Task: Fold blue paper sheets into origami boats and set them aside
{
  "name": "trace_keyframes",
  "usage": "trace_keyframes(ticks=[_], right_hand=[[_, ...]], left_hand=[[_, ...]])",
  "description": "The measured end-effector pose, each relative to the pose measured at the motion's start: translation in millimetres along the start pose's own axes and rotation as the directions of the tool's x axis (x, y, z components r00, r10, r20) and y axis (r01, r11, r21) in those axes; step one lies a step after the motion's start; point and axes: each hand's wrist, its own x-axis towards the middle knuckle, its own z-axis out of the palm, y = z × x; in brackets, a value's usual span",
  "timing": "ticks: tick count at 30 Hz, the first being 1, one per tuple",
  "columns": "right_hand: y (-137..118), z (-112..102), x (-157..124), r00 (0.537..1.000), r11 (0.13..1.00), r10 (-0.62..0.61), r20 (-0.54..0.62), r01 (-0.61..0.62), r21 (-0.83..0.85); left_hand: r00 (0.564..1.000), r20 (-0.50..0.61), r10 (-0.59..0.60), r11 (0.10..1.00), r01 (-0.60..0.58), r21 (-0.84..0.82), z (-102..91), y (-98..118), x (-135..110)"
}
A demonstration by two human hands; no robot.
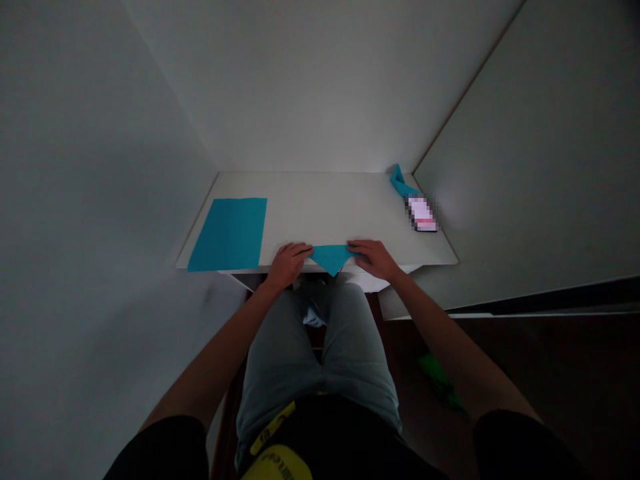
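Note:
A folded teal paper triangle (330,257) lies at the front edge of the white desk (320,207), its point hanging down over the edge. My left hand (287,265) holds its left corner, and my right hand (375,260) holds its right corner. To the left, a flat teal paper sheet (227,235) lies on the desktop, out of reach of my fingers. A narrow folded teal paper strip (401,181) rests in the far right corner. A phone (422,213), its screen pixelated, lies just in front of that strip.
White walls rise on the left and behind the desk, and a pale panel stands on the right. Below the desk are my grey trousers, a yellow object (276,463) at my waist, and a green object (440,382) on the dark floor.

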Motion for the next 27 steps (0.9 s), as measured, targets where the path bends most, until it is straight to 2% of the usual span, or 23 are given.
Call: trace_keyframes(ticks=[4,8,10,13,17,19,27], right_hand=[[-38.2,16.4,-3.5,0.994,0.983,0.083,-0.066,-0.093,-0.159],[-84.5,55.2,16.6,1.0,0.994,0.009,0.008,-0.008,-0.106],[-93.5,68.2,21.7,0.999,0.997,-0.022,0.029,0.024,-0.077],[-79.4,65.5,12.4,1.0,0.997,-0.018,-0.002,0.018,-0.079],[-37.8,38.9,-16.6,0.991,0.985,0.082,-0.106,-0.097,-0.143],[-25.5,30.8,-26.8,0.989,0.982,0.091,-0.113,-0.108,-0.155],[-30.4,36.8,-29.3,0.951,0.98,0.149,-0.272,-0.179,-0.089]], left_hand=[[0.998,-0.009,0.065,0.996,-0.064,0.055,7.0,5.1,-17.2],[0.997,-0.02,0.076,0.995,-0.074,0.063,9.4,3.2,-18.6],[0.997,-0.025,0.074,0.996,-0.072,0.061,9.9,0.9,-17.4],[0.996,-0.028,0.085,0.995,-0.083,0.059,9.7,-1.0,-16.0],[0.996,-0.045,0.072,0.996,-0.07,0.053,9.0,0.8,-14.3],[0.997,-0.053,0.057,0.998,-0.055,0.038,10.2,2.2,-14.2],[0.992,-0.125,-0.022,0.996,0.011,-0.094,16.1,4.6,-14.5]])
